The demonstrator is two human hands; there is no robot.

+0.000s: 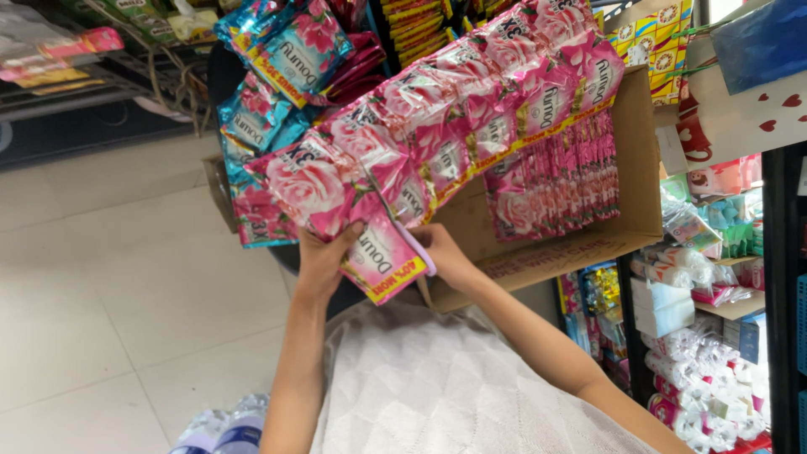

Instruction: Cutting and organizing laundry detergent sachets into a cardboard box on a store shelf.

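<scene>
Pale floor tiles (109, 277) fill the left side of the view, and a shop shelf (777, 252) packed with small wrapped goods is seen along the right edge. A long strip of pink sachets (454, 126), printed with roses and joined edge to edge, is held up across the middle of the view, running from the lower left towards the upper right. The lower end of the strip is gripped by the left hand (324, 256), whose fingers are closed on the last pink sachet from below. A pair of scissors with a pale handle (416, 248) is held in the right hand (445, 256), the fingers closed around the handle; the blades are set against the seam just beside the end sachet, though it cannot be told whether they are apart or together.

Behind the strip an open cardboard box (639, 168) is seen, tilted towards the person, with more pink sachets (559, 181) stacked upright in rows against its inner wall. The upper part of the strip is draped over the top edge of this box. Blue sachets (286, 50) of the same kind are piled to the upper left, just beside the pink strip. A white quilted cloth (437, 387) covers the person's lap below the hands, and plastic bottles (223, 429) are seen at the bottom edge on the floor.
</scene>
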